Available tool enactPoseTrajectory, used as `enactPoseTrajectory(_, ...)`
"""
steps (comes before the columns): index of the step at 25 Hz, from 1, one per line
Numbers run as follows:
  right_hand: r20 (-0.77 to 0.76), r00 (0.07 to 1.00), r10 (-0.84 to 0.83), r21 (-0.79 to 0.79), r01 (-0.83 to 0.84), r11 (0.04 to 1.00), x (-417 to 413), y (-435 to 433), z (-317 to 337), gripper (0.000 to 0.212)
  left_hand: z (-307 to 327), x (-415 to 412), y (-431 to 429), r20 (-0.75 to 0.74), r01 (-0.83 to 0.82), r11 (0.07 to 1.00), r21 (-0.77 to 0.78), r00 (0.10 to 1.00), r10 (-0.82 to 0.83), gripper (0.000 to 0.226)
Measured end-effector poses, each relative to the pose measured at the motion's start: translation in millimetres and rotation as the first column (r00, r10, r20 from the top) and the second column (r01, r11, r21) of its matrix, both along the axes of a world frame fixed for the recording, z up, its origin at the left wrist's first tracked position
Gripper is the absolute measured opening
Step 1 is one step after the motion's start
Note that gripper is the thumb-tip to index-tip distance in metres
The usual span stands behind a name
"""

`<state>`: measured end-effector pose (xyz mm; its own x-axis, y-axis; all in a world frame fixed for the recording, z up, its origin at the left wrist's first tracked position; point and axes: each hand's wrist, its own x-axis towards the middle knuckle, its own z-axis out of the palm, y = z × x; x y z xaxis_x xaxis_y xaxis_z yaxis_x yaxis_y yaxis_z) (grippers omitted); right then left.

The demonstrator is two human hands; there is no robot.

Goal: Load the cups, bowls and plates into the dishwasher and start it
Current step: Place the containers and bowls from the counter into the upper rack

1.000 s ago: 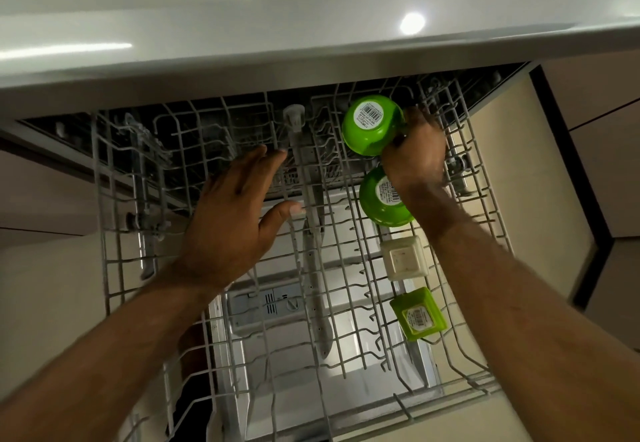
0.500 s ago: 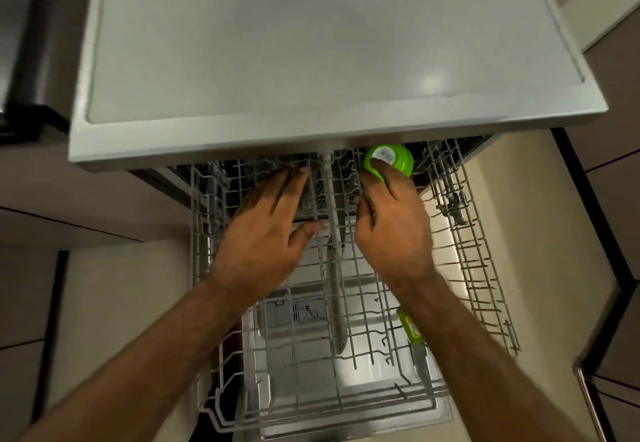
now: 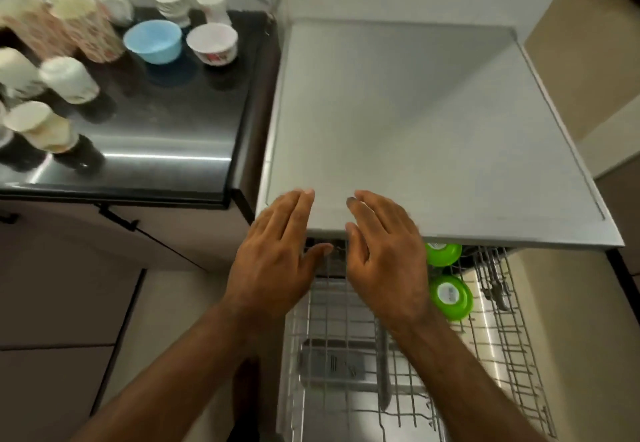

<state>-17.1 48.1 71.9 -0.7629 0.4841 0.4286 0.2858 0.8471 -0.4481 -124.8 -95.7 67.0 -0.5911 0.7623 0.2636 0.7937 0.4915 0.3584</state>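
The dishwasher's wire upper rack (image 3: 502,348) is pulled out below the grey dishwasher top (image 3: 415,123). Two green cups stand upside down on its right side: one (image 3: 443,254) half under the top's front edge, the other (image 3: 451,298) in front of it. My left hand (image 3: 273,261) and my right hand (image 3: 384,254) hover side by side above the rack's back, fingers straight, holding nothing, fingertips over the top's front edge. On the dark counter (image 3: 156,123) at the left stand a blue bowl (image 3: 153,42), a white bowl (image 3: 212,43) and several pale cups (image 3: 69,80).
Brown cabinet fronts (image 3: 52,286) run below the counter at the left. A beige wall panel (image 3: 588,78) rises at the right of the dishwasher. Through the rack I see the open door's inner face with its detergent compartment (image 3: 332,365).
My view has lifted from the rack to the counter and dishwasher top. My right hand let go of the green cup, and both hands rose off the rack, open.
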Motion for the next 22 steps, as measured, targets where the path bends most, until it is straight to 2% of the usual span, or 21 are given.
enactPoseTrajectory(7,-0.001,0.996,0.088,0.014,-0.088,0.996,-127,-56,27,0.037,35,-128,-55,-0.081,-0.109,0.993,0.039,0.99,0.112,0.077)
enactPoseTrajectory(12,0.06,0.988,0.143,0.043,-0.146,0.988,-221,-75,32,0.041,43,-215,-79,-0.098,-0.17,0.984,0.054,0.98,0.174,0.075)
enactPoseTrajectory(22,0.145,0.985,0.097,0.129,-0.116,0.985,-403,-37,22,0.051,20,-393,-52,-0.109,-0.268,0.962,-0.046,0.959,0.262,0.087)
